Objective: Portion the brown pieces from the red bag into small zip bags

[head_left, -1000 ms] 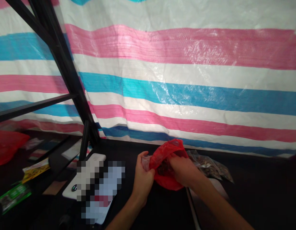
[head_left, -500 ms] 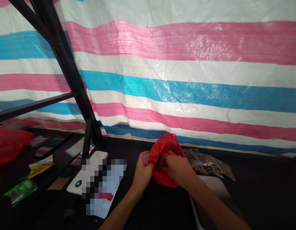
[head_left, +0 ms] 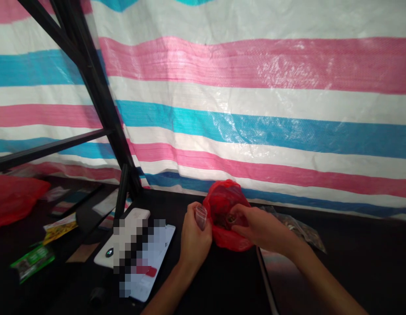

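Observation:
A red plastic bag [head_left: 232, 243] stands on the black table with its mouth open, and small dark bits show inside it. My left hand [head_left: 193, 238] is closed around a small clear plastic bag [head_left: 200, 217], beside the left rim of the red bag. At the mouth of the red bag, my right hand [head_left: 257, 225] is closed in a pinch. Between its fingertips is something small and brownish that I cannot make out. A clear bag of small brownish pieces [head_left: 303, 232] lies behind my right forearm.
Left on the table are a white power bank [head_left: 132, 223], a phone with its screen lit [head_left: 140, 286], a green packet [head_left: 33, 262], a yellow packet [head_left: 60, 228] and another red bag [head_left: 17, 201]. A flat, shiny-edged device [head_left: 266, 280] lies under my right forearm. Black frame bars [head_left: 100, 105] rise at left before striped sheeting.
My right hand has drawn back from inside the red bag to its opening, its fingertips now visible. My left hand has turned, showing more of the clear bag. The view has shifted slightly.

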{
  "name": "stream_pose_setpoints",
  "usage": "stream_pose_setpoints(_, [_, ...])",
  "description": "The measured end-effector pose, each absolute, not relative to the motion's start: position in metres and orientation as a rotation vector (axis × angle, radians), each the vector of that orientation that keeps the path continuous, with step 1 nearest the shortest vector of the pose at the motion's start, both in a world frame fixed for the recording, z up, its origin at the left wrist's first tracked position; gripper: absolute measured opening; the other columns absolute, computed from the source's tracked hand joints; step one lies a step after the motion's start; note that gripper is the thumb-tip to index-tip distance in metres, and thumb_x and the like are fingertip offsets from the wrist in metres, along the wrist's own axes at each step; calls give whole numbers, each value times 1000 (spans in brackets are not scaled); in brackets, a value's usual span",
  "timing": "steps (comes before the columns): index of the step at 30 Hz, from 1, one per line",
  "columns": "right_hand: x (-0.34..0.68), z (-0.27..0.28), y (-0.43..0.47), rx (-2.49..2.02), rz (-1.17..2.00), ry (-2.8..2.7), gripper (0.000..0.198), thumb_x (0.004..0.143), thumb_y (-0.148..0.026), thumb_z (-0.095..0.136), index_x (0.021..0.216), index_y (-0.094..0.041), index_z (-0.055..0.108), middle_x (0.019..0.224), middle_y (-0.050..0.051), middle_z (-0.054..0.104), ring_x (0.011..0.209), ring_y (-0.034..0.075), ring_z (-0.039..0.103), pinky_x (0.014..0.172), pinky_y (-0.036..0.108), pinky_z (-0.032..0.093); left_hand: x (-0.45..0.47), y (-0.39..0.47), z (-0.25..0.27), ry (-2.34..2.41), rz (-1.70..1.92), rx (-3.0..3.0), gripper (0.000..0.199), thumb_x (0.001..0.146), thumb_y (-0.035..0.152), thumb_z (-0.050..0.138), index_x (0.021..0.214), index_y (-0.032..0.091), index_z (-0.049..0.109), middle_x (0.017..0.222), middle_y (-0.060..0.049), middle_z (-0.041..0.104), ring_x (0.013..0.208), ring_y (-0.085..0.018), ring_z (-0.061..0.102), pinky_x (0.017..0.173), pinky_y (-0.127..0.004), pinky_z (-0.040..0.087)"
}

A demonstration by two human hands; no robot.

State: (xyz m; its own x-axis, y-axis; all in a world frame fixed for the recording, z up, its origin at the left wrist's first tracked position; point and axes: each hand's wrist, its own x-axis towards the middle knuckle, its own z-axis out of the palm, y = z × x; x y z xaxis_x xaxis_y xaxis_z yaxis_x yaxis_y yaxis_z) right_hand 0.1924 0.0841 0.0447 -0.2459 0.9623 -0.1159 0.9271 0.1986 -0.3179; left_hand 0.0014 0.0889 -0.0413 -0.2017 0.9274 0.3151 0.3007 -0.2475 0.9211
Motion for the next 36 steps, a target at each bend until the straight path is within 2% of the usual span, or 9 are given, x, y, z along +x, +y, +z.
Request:
stream_pose_setpoints(3, [194, 53, 79, -1669, 630, -2297, 19, 89, -24, 62, 107, -25, 66, 94, 1, 74, 83, 20, 67, 70, 28, 45, 0, 85, -42, 1449, 1359, 1711, 36, 82, 10, 57, 115, 24, 56, 101, -4, 65, 94, -24, 63, 85, -38, 49])
stream_pose_setpoints(7, [185, 59, 74, -1394, 719, -2227, 18, 89, -19, 61, 105, -26, 67, 98, -1, 72, 86, 16, 66, 77, 26, 47, 1, 81, -44, 1424, 1240, 1926, 43, 79, 5, 53, 118, 23, 57, 105, -7, 67, 96, -27, 62, 85, -41, 47])
stream_pose_setpoints(10, [175, 59, 72, -1364, 558, -2335, 21, 89, -14, 61, 105, -25, 68, 106, 2, 68, 89, 17, 65, 82, 28, 48, 4, 78, -42, 1359, 1223, 1972, 38, 81, 13, 60, 118, 22, 56, 105, -7, 65, 97, -27, 61, 85, -41, 48])
stream_pose_setpoints(13, [165, 53, 72, -1388, 332, -2465, 32, 90, -9, 58, 118, -24, 66, 118, 7, 64, 93, 19, 66, 83, 30, 52, 7, 76, -41, 1327, 1293, 1844, 44, 78, 19, 68, 120, 21, 54, 110, -8, 63, 100, -26, 61, 87, -40, 49])
stream_pose_setpoints(17, [157, 44, 75, -1334, 61, -2564, 36, 89, -1, 55, 121, -18, 61, 119, 11, 63, 104, 24, 65, 84, 35, 56, 7, 78, -40, 1343, 1309, 1821, 22, 84, 22, 66, 105, 21, 59, 99, -5, 64, 91, -23, 60, 81, -37, 48])
stream_pose_setpoints(21, [156, 45, 76, -1238, 24, -2589, 37, 89, 2, 52, 119, -18, 62, 119, 10, 63, 106, 24, 64, 89, 39, 56, 6, 80, -38, 1335, 1328, 1928, 21, 85, 19, 63, 106, 21, 61, 99, -5, 65, 93, -24, 59, 82, -37, 48])
stream_pose_setpoints(24, [162, 50, 80, -1164, 80, -2519, 33, 94, -4, 53, 121, -21, 63, 124, 9, 62, 109, 23, 63, 96, 40, 53, 6, 80, -34, 1349, 1342, 1923, 20, 87, 21, 62, 107, 22, 60, 99, -5, 64, 94, -24, 60, 83, -37, 48])
stream_pose_setpoints(29, [186, 44, 93, -1442, 239, -2392, 34, 96, -14, 54, 129, -21, 61, 129, 10, 60, 108, 23, 66, 97, 37, 51, 8, 73, -26, 1462, 1323, 1838, 4, 91, 24, 55, 93, 23, 52, 91, -2, 56, 84, -21, 59, 78, -34, 47])
stream_pose_setpoints(36, [198, 18, 103, -1714, 340, -2537, 28, 85, -10, 62, 111, -18, 68, 125, 11, 65, 113, 26, 65, 94, 34, 48, 17, 63, -26, 1730, 989, 1571, 24, 87, 29, 62, 102, 24, 43, 107, -7, 54, 84, -24, 65, 70, -35, 44])
